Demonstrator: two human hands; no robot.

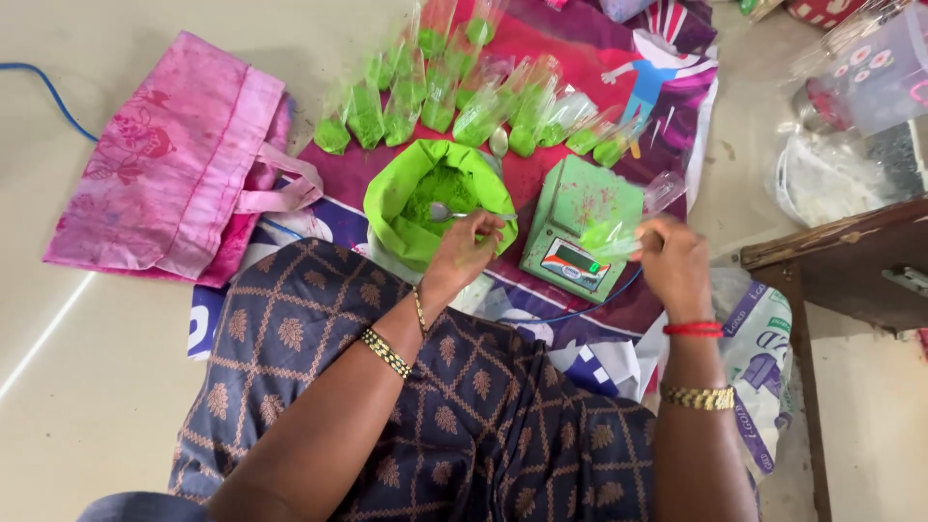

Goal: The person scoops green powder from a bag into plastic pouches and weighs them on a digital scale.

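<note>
Green powder dusts scale (pixel 578 213); right hand (pixel 675 263) hides pouch's (pixel 611 235) lower edge

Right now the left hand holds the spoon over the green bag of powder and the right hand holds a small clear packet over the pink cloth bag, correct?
Not quite. In the head view the right hand holds the small clear packet over the green scale, not the pink cloth bag. The left hand does hold the spoon over the green bag of powder.

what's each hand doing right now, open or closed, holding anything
Left hand: closed on a metal spoon over the bag of green powder.
Right hand: closed, pinching a small clear packet above the green scale.
</note>
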